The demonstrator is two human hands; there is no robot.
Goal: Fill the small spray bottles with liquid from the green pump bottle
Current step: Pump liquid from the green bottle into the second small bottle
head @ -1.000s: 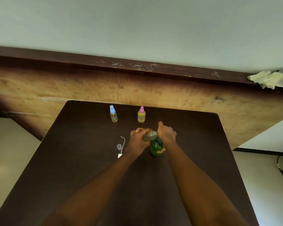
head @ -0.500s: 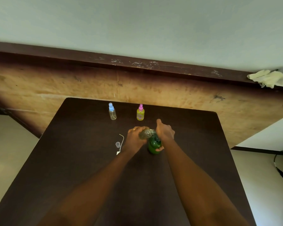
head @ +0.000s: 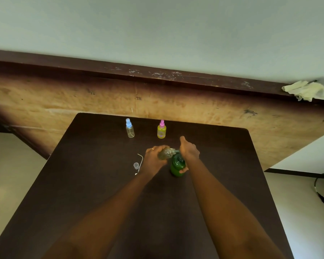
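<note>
Both your forearms reached out over the table [head: 101, 184] and met near its middle. Your left hand [head: 153, 157] was curled round a clear bottle [head: 166, 153], holding it tipped on its side with its mouth toward the spout of the pump bottle [head: 176, 168]. Your right hand [head: 189, 151] lay over the pump head, palm down, thumb wrapped onto the green body and one finger pointing away toward the far edge. The pump bottle stood upright on the table, just right of your left wrist.

Your right hand covered most of the pump head, so the spout showed only as a short stub; it seemed to meet the clear bottle's mouth, but blur left that unsure. Your left fingers hid the clear bottle's base. A cap [head: 136, 165] and a bent tube [head: 141, 158] lay just left of your left hand, the tube's lower end partly behind your wrist.

The blue-capped bottle [head: 129, 128] and the pink-capped bottle [head: 161, 129] stood upright near the far edge, well apart from each other.
</note>
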